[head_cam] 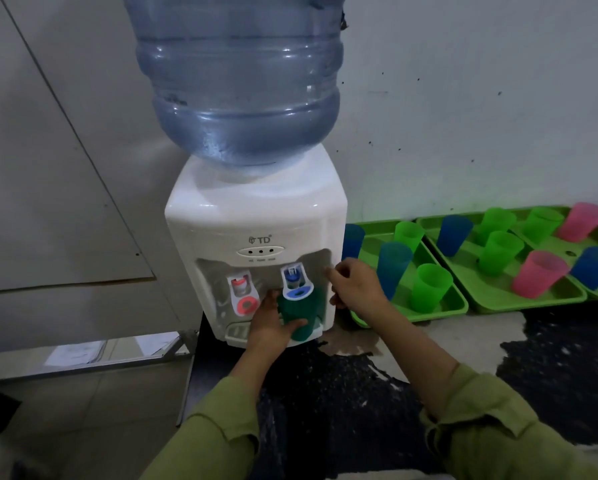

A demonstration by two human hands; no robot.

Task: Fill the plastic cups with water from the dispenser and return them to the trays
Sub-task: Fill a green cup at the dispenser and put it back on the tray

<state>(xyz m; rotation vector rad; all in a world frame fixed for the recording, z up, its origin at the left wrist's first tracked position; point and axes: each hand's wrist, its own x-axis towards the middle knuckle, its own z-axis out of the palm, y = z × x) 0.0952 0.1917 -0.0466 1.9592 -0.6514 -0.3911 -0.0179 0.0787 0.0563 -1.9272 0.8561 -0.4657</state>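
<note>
- Head view: our left hand wraps the dark green cup, held right under the blue tap of the dispenser.
- Our right hand sits against the dispenser's side, fingers loosely bent, holding nothing.
- We should keep the cup upright, rim centred below the spout, and stop short of brimful.
- The trays wait just right on the bench.

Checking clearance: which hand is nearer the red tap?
Left. The left hand, holding the green cup under the blue tap, is just beside the red tap, to its right; the right hand is past the blue tap, by the right edge of the dispenser.
</note>
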